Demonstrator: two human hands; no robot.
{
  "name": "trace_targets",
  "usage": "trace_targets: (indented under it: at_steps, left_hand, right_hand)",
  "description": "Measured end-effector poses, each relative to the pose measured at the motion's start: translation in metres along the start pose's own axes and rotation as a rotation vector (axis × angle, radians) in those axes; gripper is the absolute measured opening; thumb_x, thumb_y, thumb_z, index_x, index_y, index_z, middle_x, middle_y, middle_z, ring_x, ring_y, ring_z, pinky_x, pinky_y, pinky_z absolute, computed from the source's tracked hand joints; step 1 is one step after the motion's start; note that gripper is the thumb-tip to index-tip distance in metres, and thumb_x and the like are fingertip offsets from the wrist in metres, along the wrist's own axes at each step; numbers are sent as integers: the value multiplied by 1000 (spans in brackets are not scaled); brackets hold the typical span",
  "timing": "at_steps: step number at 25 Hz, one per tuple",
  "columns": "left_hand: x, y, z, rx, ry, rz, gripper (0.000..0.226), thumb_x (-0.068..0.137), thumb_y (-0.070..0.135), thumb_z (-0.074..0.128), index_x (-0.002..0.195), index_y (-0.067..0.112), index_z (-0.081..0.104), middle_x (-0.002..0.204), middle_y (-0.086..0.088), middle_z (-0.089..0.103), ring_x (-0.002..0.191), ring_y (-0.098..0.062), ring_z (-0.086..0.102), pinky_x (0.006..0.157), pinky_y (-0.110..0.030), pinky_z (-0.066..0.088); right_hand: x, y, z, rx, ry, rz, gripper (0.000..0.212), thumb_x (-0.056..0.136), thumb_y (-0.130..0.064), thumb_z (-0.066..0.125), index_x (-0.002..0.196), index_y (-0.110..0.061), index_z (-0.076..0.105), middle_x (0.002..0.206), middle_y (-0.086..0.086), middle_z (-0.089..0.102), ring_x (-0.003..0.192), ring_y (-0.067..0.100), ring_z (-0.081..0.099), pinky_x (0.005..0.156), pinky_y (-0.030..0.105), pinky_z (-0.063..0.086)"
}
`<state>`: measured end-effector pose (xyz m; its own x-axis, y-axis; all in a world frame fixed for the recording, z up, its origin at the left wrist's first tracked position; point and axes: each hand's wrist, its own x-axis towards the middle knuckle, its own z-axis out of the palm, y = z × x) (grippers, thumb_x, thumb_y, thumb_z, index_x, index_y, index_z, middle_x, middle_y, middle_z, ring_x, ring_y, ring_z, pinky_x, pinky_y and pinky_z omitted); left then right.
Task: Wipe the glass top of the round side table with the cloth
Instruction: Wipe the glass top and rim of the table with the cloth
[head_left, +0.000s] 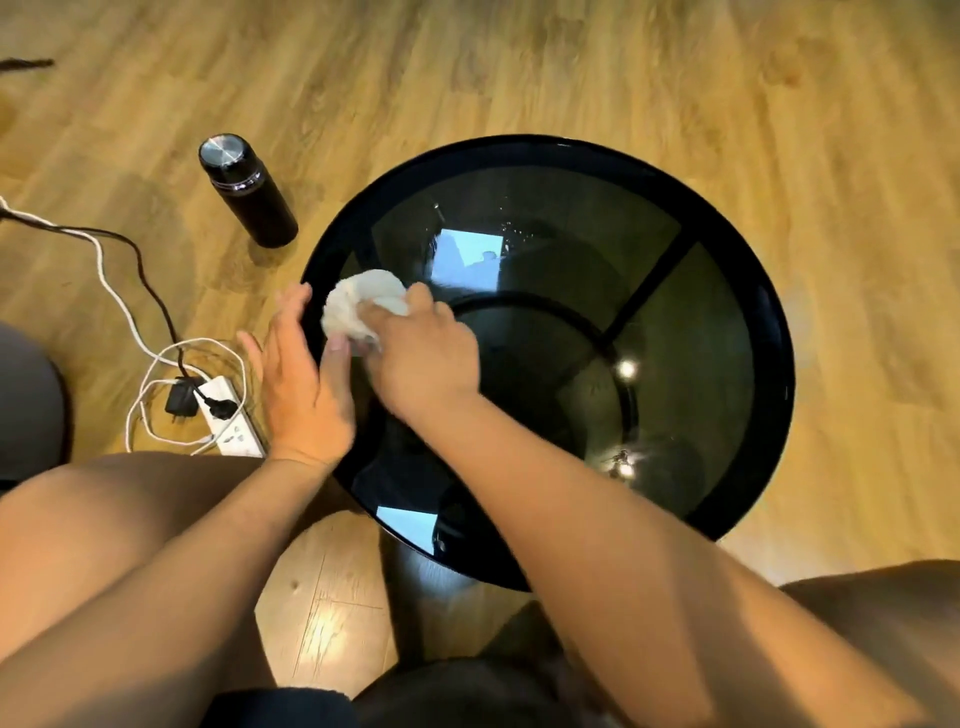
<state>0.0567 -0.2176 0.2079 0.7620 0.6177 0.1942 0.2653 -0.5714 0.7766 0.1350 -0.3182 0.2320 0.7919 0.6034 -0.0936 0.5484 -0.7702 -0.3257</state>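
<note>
The round side table (769, 332) has a black rim and a dark glass top that mirrors windows and lamps. A crumpled white cloth (358, 304) lies on the glass at the table's left edge. My right hand (421, 353) is closed on the cloth from the right and presses it onto the glass. My left hand (301, 384) rests flat on the left rim, fingers spread, its thumb touching the cloth from below. A few water droplets sit on the far part of the glass.
A black flask (247, 189) with a steel lid stands on the wooden floor left of the table. A white power strip (231, 415) with plugs and looping cables lies near my left knee. My bare knees flank the table's near edge.
</note>
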Motion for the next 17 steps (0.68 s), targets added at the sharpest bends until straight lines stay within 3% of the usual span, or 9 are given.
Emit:
trace_targets:
  at_steps: [2, 4, 9, 12, 17]
  left_hand:
    - [17, -5, -3, 219, -131, 130, 60, 98, 43, 26, 150, 14, 31, 161, -11, 30, 153, -23, 12, 120, -59, -6]
    - [25, -12, -2, 382, -256, 212, 63, 99, 50, 24, 154, 18, 24, 165, -8, 19, 154, -23, 4, 120, -59, -9]
    - [26, -18, 0, 269, -333, 175, 71, 97, 59, 23, 156, 21, 18, 167, -7, 10, 154, -19, -4, 124, -45, -7]
    - [26, -16, 0, 225, -300, 161, 70, 96, 54, 27, 156, 18, 19, 167, -8, 13, 155, -20, 0, 124, -44, -4]
    - [26, -14, 0, 175, -286, 166, 74, 95, 52, 30, 156, 12, 19, 166, -11, 15, 155, -23, 3, 125, -44, -2]
  right_hand:
    - [3, 44, -12, -60, 85, 65, 41, 95, -38, 48, 135, -41, 50, 122, 8, 46, 101, 31, 56, 72, 36, 39]
    - [12, 99, -30, -59, 165, 219, 39, 94, -36, 48, 133, -42, 52, 123, 10, 46, 101, 34, 58, 79, 39, 44]
    - [20, 261, -93, -53, 313, 653, 51, 83, -47, 42, 124, -22, 59, 117, 19, 63, 104, 41, 63, 92, 44, 51]
    - [34, 247, -88, -41, 374, 760, 52, 78, -41, 42, 119, -15, 62, 111, 23, 67, 104, 44, 63, 90, 46, 50]
    - [73, 112, -43, -131, 322, 523, 45, 94, -50, 42, 131, -28, 56, 124, 17, 54, 107, 41, 59, 87, 40, 45]
